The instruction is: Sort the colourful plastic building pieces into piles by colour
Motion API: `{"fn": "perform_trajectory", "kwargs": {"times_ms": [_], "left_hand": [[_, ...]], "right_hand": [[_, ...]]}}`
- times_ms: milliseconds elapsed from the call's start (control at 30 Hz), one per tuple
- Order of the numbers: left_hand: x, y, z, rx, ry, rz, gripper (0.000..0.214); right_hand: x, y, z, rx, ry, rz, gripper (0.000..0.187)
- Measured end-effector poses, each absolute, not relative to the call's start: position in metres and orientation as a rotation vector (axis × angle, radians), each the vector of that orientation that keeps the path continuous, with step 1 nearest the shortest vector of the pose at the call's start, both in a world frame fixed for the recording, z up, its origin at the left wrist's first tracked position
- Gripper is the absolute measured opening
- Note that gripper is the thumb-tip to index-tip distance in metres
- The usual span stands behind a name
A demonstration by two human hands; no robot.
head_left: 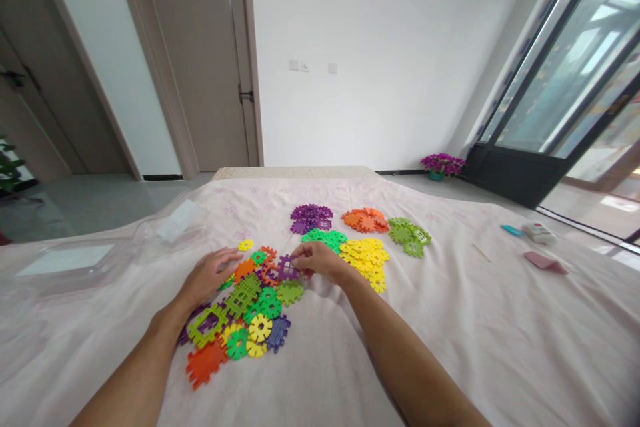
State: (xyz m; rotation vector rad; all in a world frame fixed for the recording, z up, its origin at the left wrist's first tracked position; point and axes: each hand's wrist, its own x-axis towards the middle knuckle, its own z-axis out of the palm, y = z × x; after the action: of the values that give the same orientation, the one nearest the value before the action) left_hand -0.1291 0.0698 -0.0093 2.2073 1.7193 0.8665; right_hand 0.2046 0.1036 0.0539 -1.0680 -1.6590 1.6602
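Note:
My right hand (pixel 319 259) pinches a purple window-shaped building piece (pixel 287 268) at the right edge of a mixed pile. My left hand (pixel 211 275) rests at the pile's left side, fingers stretched out and holding nothing visible. In the pile lie a lime lattice piece (pixel 244 295), an orange square piece (pixel 206 363), a yellow notched disc (pixel 261 327), a dark blue piece (pixel 279 333) and several green discs (pixel 270 302). Sorted by colour beyond my right hand are purple pieces (pixel 311 215), orange pieces (pixel 366 219), lime pieces (pixel 407 232), green discs (pixel 327 238) and yellow discs (pixel 367 255).
A pale cloth (pixel 450 347) covers the table. Clear plastic packaging (pixel 123 259) lies at the left. Toward the right are a thin stick (pixel 482 253), a pink cloth piece (pixel 545 262), a small white packet (pixel 539 233) and a blue object (pixel 511 230).

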Motion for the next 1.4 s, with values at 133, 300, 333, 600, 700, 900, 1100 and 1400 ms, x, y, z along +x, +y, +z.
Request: {"fn": "perform_trajectory", "kwargs": {"times_ms": [133, 300, 333, 600, 700, 900, 1100, 1400], "left_hand": [[-0.13, 0.071, -0.01, 2.203, 1.74, 0.853, 0.052], [-0.13, 0.07, -0.01, 2.203, 1.724, 0.867, 0.053], [-0.13, 0.07, -0.01, 2.204, 1.723, 0.876, 0.053], [-0.129, 0.07, -0.01, 2.216, 1.716, 0.879, 0.051], [-0.129, 0.07, -0.01, 2.214, 1.721, 0.878, 0.052], [-0.13, 0.07, -0.011, 2.216, 1.72, 0.876, 0.051], [-0.132, 0.073, -0.015, 2.215, 1.721, 0.865, 0.052], [-0.136, 0.076, -0.019, 2.236, 1.708, 0.85, 0.053]], "right_hand": [[0.196, 0.112, 0.051, -0.984, -1.169, 1.537, 0.034], [0.196, 0.118, 0.035, -1.073, -1.187, 1.414, 0.051], [0.198, 0.117, 0.033, -1.105, -1.311, 1.424, 0.048], [0.21, 0.104, 0.052, -1.068, -2.468, 1.158, 0.05], [0.208, 0.1, 0.055, -1.132, -2.548, 0.998, 0.052], [0.212, 0.101, 0.056, -1.12, -2.222, 1.311, 0.031], [0.238, 0.116, 0.064, -1.076, -1.608, 1.484, 0.021], [0.321, 0.155, 0.064, -1.024, -0.557, 1.062, 0.02]]}}
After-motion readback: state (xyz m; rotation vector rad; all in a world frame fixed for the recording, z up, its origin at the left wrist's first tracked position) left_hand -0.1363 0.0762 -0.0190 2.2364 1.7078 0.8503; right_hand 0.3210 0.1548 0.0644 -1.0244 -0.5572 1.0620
